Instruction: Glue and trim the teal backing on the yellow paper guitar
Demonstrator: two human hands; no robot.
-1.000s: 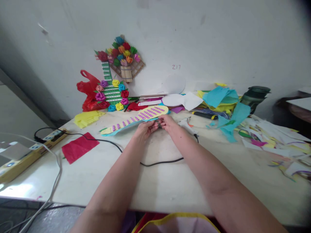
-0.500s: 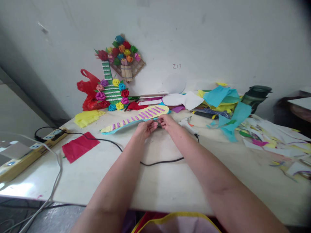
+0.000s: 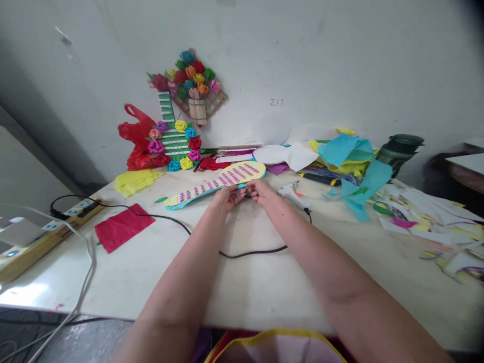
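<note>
White counter (image 3: 251, 297): I observe left hand (image 3: 232, 198) and right hand (image 3: 259, 190) both clamped on a yellow, purple-barred, blue-backed, paddle-shaped cutout (image 3: 215, 187); right of it, a white glue gun (image 3: 292, 193).

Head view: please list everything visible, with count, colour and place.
Patterned piece: one, yellow and blue, centre
Glue gun: one, white, centre right
Handled tool: one, black and yellow, centre right
Flowered craft: one, green, against wall
Flower basket: one, multicoloured, on wall
Plastic bag: one, red, back left
Crepe sheet: one, red, left
Crumpled paper: one, yellow, left
Cutouts: several, white, back centre
Tissue paper: several, blue, back right
Paper scraps: many, mixed, right
Bottle: one, dark green, back right
Power strip: one, yellowish, left
Cables: several, black and white, left and centre
Table: one, white, beneath
Garment: one, yellow-edged, bottom
Left hand: one, bare, at piece
Right hand: one, bare, at piece
</note>
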